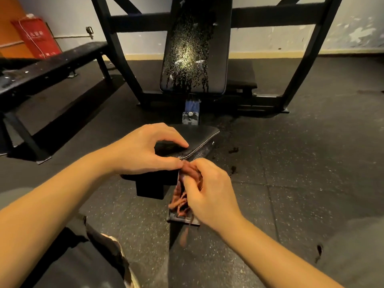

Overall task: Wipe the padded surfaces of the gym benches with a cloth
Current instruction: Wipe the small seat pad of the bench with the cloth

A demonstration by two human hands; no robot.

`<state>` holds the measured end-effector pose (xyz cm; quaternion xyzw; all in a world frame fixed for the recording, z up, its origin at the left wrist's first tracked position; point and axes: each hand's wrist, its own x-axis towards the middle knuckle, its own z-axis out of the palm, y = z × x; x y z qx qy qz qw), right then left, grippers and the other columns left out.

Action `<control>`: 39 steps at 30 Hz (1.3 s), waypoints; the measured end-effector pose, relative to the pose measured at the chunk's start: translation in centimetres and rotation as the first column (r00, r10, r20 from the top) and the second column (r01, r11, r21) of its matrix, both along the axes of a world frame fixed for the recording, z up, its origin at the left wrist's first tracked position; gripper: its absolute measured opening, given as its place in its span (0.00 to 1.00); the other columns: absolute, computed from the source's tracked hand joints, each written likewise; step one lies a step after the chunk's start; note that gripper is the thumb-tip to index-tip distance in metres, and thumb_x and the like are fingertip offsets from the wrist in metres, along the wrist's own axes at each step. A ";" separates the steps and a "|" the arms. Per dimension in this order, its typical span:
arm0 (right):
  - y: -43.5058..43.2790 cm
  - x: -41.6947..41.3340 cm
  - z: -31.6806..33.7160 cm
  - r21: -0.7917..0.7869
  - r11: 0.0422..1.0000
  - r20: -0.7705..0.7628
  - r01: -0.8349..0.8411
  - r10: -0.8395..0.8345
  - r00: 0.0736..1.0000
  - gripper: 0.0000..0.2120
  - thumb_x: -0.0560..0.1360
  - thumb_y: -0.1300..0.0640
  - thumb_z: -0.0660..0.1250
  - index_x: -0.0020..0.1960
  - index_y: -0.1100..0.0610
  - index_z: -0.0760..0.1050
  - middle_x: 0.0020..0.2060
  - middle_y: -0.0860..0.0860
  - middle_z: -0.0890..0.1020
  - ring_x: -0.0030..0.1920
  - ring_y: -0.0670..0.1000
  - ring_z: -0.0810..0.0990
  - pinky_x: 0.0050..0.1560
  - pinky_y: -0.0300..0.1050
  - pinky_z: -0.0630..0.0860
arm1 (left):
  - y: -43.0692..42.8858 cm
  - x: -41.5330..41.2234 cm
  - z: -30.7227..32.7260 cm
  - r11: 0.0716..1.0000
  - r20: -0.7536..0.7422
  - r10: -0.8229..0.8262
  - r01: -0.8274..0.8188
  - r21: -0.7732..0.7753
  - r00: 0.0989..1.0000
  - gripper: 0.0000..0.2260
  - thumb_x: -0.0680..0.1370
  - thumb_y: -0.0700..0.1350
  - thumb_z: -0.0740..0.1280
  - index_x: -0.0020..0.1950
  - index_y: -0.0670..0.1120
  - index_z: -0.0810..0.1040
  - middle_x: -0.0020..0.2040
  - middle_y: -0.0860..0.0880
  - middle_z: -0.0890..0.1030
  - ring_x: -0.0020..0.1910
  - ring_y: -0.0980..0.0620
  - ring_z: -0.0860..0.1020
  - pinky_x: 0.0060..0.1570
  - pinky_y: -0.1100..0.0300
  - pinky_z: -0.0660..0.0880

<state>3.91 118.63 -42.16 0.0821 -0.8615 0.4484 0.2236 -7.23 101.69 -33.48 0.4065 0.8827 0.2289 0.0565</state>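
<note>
Rust-brown cloth (188, 196), bunched, hangs just before the near edge of the seat pad (199, 136). Right hand (209, 190): grip closed round the cloth's middle, loose strands trailing below. Left hand (143, 150): fingertips on the pad, thumb meeting the cloth's top; whether it pinches cannot be told. Best practice: gather the cloth into a flat wad first, so strokes cover the pad evenly. The speckled back pad (193, 48) looks unwiped.
</note>
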 end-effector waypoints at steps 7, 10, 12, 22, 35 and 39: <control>-0.2 -0.5 -1.4 -0.108 0.994 -0.046 0.026 -0.031 0.998 0.02 0.80 0.57 0.66 0.49 0.53 0.76 0.43 0.43 0.78 0.44 0.44 0.77 0.44 0.44 0.74 | -0.4 1.1 -0.2 1.000 -0.100 0.019 -0.019 -0.005 0.995 0.23 0.70 0.65 0.66 0.62 0.58 0.82 0.58 0.64 0.79 0.62 0.62 0.75 0.64 0.56 0.73; -0.7 -0.5 -1.0 -0.201 0.977 0.049 0.068 -0.059 0.997 0.04 0.80 0.57 0.66 0.46 0.54 0.76 0.39 0.44 0.79 0.42 0.46 0.78 0.43 0.43 0.74 | -0.6 1.6 -0.5 0.999 -0.128 0.037 -0.040 -0.027 0.991 0.25 0.71 0.64 0.64 0.65 0.57 0.81 0.59 0.63 0.79 0.64 0.62 0.73 0.65 0.54 0.73; -0.2 -1.5 -1.3 -0.324 0.932 0.217 0.164 -0.095 0.971 0.06 0.79 0.58 0.66 0.43 0.56 0.77 0.36 0.46 0.80 0.40 0.47 0.78 0.41 0.44 0.73 | -0.6 1.9 -0.6 0.998 -0.140 0.047 -0.051 -0.031 0.989 0.26 0.71 0.64 0.64 0.66 0.56 0.81 0.60 0.62 0.79 0.64 0.62 0.72 0.66 0.54 0.73; 0.1 -1.5 -1.1 -0.198 0.967 0.205 0.163 -0.122 0.971 0.07 0.80 0.55 0.63 0.44 0.47 0.72 0.41 0.42 0.80 0.44 0.46 0.79 0.43 0.45 0.73 | -0.3 1.9 -0.3 0.994 -0.189 0.029 -0.048 -0.099 0.982 0.26 0.71 0.65 0.61 0.65 0.56 0.81 0.59 0.63 0.79 0.64 0.64 0.71 0.67 0.55 0.71; 3.3 -5.5 0.0 -0.040 0.968 0.346 0.248 -0.219 0.912 0.13 0.81 0.58 0.64 0.39 0.49 0.69 0.35 0.40 0.73 0.38 0.43 0.73 0.32 0.34 0.63 | 1.4 -1.0 0.1 0.993 -0.088 -0.020 0.009 -0.116 0.996 0.22 0.73 0.68 0.64 0.63 0.61 0.81 0.56 0.65 0.78 0.62 0.65 0.71 0.61 0.63 0.71; 3.6 -5.5 0.2 0.050 0.985 0.344 0.165 -0.172 0.923 0.10 0.80 0.56 0.65 0.40 0.51 0.72 0.37 0.44 0.77 0.40 0.48 0.76 0.37 0.44 0.69 | 1.9 -3.1 0.3 0.990 0.035 -0.021 0.026 -0.141 0.999 0.25 0.69 0.74 0.66 0.61 0.64 0.80 0.58 0.66 0.78 0.63 0.65 0.72 0.64 0.59 0.71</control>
